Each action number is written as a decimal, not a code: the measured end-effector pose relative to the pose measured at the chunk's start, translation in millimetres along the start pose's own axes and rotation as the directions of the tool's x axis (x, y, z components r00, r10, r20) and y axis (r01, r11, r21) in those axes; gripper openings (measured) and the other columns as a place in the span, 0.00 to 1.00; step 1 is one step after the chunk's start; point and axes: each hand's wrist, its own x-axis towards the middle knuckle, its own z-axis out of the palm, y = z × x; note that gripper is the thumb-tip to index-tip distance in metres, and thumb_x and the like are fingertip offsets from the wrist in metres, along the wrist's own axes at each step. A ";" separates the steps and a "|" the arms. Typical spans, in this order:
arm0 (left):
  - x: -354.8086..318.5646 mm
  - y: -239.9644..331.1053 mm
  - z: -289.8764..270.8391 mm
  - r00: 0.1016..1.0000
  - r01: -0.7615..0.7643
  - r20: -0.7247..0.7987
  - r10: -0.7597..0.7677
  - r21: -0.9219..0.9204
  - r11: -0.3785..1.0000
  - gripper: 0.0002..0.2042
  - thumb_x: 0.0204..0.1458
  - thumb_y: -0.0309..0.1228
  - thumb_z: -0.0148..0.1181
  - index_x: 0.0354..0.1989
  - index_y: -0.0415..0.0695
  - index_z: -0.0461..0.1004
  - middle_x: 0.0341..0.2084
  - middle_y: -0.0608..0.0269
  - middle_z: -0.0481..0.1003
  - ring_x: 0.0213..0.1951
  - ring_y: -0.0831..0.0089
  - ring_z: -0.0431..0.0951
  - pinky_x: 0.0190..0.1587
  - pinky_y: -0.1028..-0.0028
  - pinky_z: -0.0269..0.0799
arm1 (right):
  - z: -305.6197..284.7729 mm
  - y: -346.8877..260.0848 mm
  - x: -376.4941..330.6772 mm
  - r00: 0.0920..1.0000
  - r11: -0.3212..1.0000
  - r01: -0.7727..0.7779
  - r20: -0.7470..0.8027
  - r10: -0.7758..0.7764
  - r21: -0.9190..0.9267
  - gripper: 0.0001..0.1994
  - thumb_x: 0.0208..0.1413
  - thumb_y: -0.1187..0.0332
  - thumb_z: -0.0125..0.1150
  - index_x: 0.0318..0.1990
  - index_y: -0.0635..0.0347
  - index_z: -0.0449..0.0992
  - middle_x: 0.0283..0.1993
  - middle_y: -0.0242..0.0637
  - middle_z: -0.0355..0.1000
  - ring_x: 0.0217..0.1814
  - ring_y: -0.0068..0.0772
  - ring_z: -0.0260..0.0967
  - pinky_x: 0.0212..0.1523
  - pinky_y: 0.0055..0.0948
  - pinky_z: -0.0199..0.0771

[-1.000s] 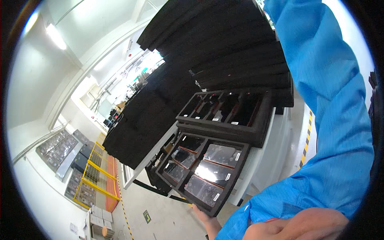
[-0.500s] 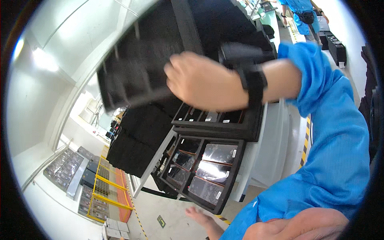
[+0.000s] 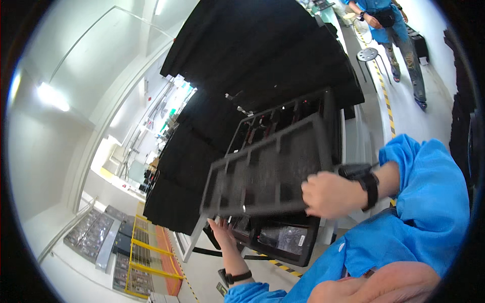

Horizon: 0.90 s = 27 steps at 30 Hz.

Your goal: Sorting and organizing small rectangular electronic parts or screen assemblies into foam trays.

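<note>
My right hand (image 3: 331,194) is closed on the right edge of a black foam tray (image 3: 275,208). The tray is tilted and blurred by motion, and its divided cells look bare. My left hand (image 3: 223,233) has its fingers spread, close under the tray's lower left corner; I cannot tell if it touches. Beneath lies a second black tray (image 3: 304,256) with a shiny, film-wrapped flat panel (image 3: 284,238) in view, the rest mostly covered by the lifted tray. Behind stands another black tray (image 3: 329,108) with dark pieces in its cells.
Black cloth or foam (image 3: 262,50) rises behind the trays. A co-worker (image 3: 386,25) in blue stands far right, near a round stool (image 3: 368,54). Yellow railing (image 3: 151,245) and racks of clear trays (image 3: 91,230) are at lower left. Striped tape (image 3: 388,108) marks the floor.
My right hand has come down and right with the foam tray, which now covers much of the filled tray below. My left hand has risen to its lower left corner. The co-worker appears closer.
</note>
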 end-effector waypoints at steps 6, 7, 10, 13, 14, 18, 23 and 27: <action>77.0 -43.3 -19.8 0.974 -0.211 -0.125 0.191 -0.174 0.962 0.28 0.42 0.24 0.51 0.53 0.38 0.47 0.43 0.51 0.60 0.42 0.62 0.64 0.44 0.67 0.63 | 48.3 -72.8 4.7 0.992 0.992 -0.128 -0.001 0.128 0.000 0.08 0.39 0.64 0.50 0.17 0.59 0.66 0.22 0.32 0.58 0.27 0.28 0.57 0.24 0.24 0.57; 75.6 -39.4 -26.8 0.985 -0.166 -0.076 0.154 -0.191 0.967 0.27 0.41 0.23 0.49 0.52 0.38 0.48 0.42 0.50 0.60 0.41 0.60 0.64 0.44 0.64 0.63 | 51.3 -89.7 5.2 0.988 0.988 -0.150 0.039 0.149 0.028 0.09 0.39 0.64 0.52 0.19 0.60 0.65 0.23 0.33 0.58 0.27 0.29 0.58 0.25 0.24 0.58; 58.1 -17.1 -33.3 0.966 -0.231 -0.155 0.204 -0.181 0.956 0.27 0.37 0.24 0.45 0.50 0.38 0.49 0.42 0.46 0.58 0.41 0.56 0.64 0.44 0.61 0.63 | 72.8 -122.6 4.1 0.980 0.949 -0.199 0.037 0.196 0.247 0.12 0.39 0.61 0.56 0.21 0.60 0.63 0.23 0.35 0.57 0.25 0.33 0.58 0.26 0.27 0.60; 78.6 -50.9 -67.9 0.975 -0.079 -0.216 0.058 -0.092 0.993 0.30 0.37 0.27 0.45 0.54 0.38 0.46 0.43 0.44 0.57 0.41 0.53 0.64 0.43 0.60 0.64 | 90.3 -139.3 2.9 0.974 0.957 -0.224 0.062 0.216 0.186 0.12 0.40 0.62 0.56 0.22 0.61 0.63 0.24 0.36 0.57 0.27 0.33 0.58 0.26 0.27 0.61; 86.3 -62.8 -72.1 0.979 -0.066 -0.200 0.046 -0.094 0.993 0.30 0.37 0.27 0.45 0.54 0.38 0.46 0.43 0.44 0.57 0.41 0.53 0.64 0.43 0.60 0.64 | 86.7 -140.4 5.8 0.964 0.950 -0.261 0.104 0.246 0.172 0.12 0.39 0.62 0.56 0.24 0.61 0.64 0.25 0.36 0.57 0.28 0.33 0.58 0.27 0.27 0.60; 78.3 -70.6 -61.1 0.977 0.029 -0.210 -0.038 -0.048 0.998 0.32 0.40 0.29 0.46 0.55 0.36 0.43 0.45 0.43 0.57 0.42 0.53 0.64 0.44 0.61 0.64 | 89.2 -148.3 10.6 0.935 0.926 -0.351 0.114 0.337 0.138 0.12 0.39 0.63 0.56 0.27 0.62 0.66 0.26 0.37 0.58 0.29 0.34 0.59 0.29 0.29 0.61; 82.6 -74.4 -66.4 0.980 0.001 -0.196 -0.026 -0.124 0.992 0.31 0.41 0.30 0.46 0.55 0.36 0.44 0.45 0.43 0.57 0.42 0.53 0.64 0.43 0.61 0.64 | 89.8 -155.9 8.9 0.934 0.921 -0.356 0.069 0.350 0.157 0.14 0.39 0.62 0.56 0.31 0.61 0.66 0.27 0.36 0.59 0.31 0.34 0.60 0.30 0.29 0.61; 87.6 -79.6 -67.0 0.991 0.001 -0.128 -0.025 -0.177 0.984 0.29 0.40 0.29 0.46 0.54 0.35 0.48 0.43 0.44 0.59 0.41 0.54 0.65 0.43 0.62 0.64 | 75.3 -163.5 13.7 0.925 0.924 -0.374 0.101 0.366 0.075 0.13 0.39 0.62 0.56 0.30 0.59 0.65 0.28 0.36 0.60 0.33 0.35 0.61 0.31 0.30 0.60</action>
